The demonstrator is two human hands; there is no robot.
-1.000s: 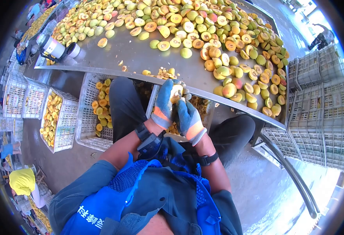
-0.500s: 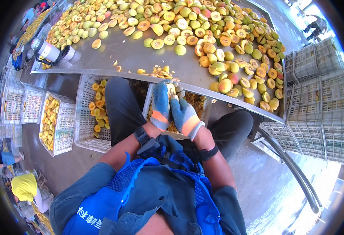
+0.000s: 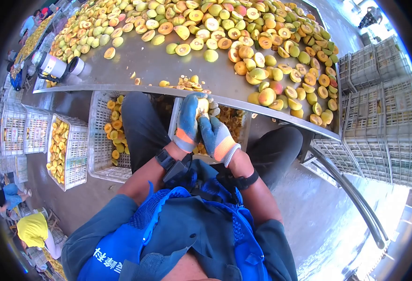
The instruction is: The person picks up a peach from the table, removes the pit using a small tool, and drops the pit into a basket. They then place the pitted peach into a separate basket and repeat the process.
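So the peach half [image 3: 202,106] is gripped tight in the gloved left hand [image 3: 187,121], held just off the worktop [image 3: 168,70] edge. The right hand [image 3: 216,136] is pressed up against it, grip can't be told tbh.

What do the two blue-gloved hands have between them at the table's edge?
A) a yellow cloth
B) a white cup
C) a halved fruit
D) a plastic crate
C: the left hand curls round a pale halved fruit, with the right hand close against it.
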